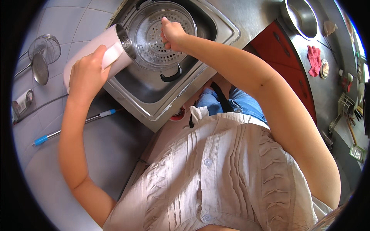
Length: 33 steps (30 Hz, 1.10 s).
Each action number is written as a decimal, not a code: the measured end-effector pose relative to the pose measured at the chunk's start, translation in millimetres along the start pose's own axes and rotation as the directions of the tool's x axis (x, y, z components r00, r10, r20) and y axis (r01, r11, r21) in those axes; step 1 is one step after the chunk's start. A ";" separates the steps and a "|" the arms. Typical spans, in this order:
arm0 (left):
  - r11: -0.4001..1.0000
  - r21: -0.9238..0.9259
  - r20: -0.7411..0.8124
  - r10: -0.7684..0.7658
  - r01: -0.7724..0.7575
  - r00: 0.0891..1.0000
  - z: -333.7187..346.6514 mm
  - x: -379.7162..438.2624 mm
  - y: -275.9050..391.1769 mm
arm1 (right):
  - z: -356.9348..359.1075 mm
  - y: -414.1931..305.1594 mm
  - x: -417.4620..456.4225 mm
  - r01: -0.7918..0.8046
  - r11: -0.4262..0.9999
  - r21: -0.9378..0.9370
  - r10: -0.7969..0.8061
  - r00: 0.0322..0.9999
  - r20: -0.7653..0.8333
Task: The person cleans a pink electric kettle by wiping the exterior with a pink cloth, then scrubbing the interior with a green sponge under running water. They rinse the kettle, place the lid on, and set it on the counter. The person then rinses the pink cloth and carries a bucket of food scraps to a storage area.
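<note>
My left hand (pixel 88 72) grips the white handle of a pale pink jug (pixel 83 53) with a steel interior. The jug is tilted, its open mouth facing the sink's middle. In the steel sink (pixel 141 89) lies a round metal steamer basket (pixel 156 62) with a perforated bottom and black side handles. Over that basket hangs my right hand (pixel 172 34), fingers curled and thumb pointing away from me. A small green spot shows at its fingers; whether it holds anything is hidden.
A steel basin (pixel 300 20), a red cloth (pixel 314 61) and a small round container (pixel 324 69) are on the counter at right. A wire skimmer (pixel 46 47) and a ladle (pixel 40 69) hang at the left wall. Below them is a blue-ended pole (pixel 53 134).
</note>
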<state>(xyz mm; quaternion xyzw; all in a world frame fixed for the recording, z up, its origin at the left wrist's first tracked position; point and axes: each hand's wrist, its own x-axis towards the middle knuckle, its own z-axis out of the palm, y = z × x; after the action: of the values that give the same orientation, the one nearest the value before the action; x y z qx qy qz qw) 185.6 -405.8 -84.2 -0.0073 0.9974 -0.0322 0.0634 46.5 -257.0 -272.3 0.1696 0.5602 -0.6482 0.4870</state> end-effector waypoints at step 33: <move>0.452 -0.892 -0.410 -0.786 -0.023 0.462 4.4 -82.7 49.9 | 112.5 -181.4 64.5 0.873 -0.481 -0.081 -0.129 0.021 0.991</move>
<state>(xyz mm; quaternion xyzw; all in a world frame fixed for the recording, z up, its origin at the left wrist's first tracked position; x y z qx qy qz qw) 267.7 -354.8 -81.3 -0.2820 0.7645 0.4082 -0.4116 -96.0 -404.3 -184.5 -0.7741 0.5607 -0.2863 0.0667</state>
